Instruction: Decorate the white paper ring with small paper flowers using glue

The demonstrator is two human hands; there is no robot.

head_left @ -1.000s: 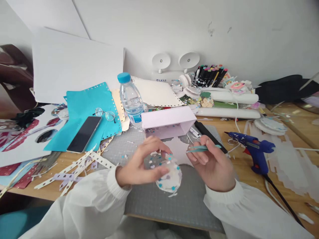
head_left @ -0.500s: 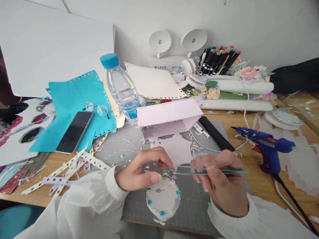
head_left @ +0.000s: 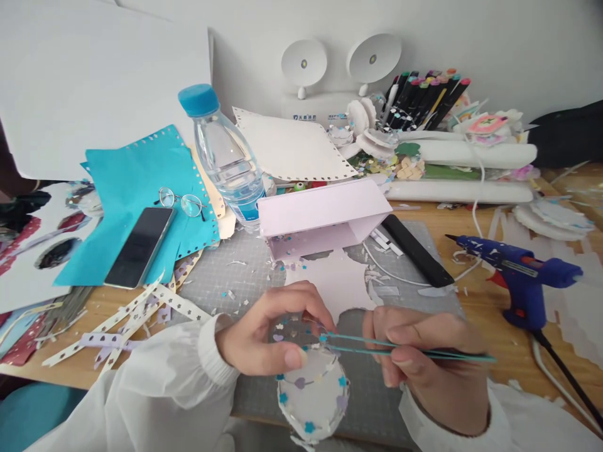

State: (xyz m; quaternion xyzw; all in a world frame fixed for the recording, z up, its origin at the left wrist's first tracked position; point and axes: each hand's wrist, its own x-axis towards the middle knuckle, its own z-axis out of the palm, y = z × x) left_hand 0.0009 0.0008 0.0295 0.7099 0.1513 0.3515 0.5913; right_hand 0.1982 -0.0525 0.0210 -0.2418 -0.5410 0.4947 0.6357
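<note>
The left hand (head_left: 268, 329) curls over the rim of a small round paper piece (head_left: 311, 395) dotted with punched flowers, steadying it at the near edge of the grey cutting mat (head_left: 245, 276). The right hand (head_left: 424, 358) pinches teal tweezers (head_left: 400, 350), tips closed at that rim, fine enough for tiny cut-outs. Beyond stand a pale pink paper box (head_left: 320, 216), a water bottle (head_left: 226, 157) and a blue glue gun (head_left: 518, 276) on the counter (head_left: 475, 314).

"What can't you make out from your view?"
"Your left hand (head_left: 268, 336) covers the paper cup's (head_left: 313, 395) far rim, and the bottom edge cuts off its base."
"And the tweezers (head_left: 405, 348)?"
"Your right hand's (head_left: 426, 364) fingers hide their middle."
</note>
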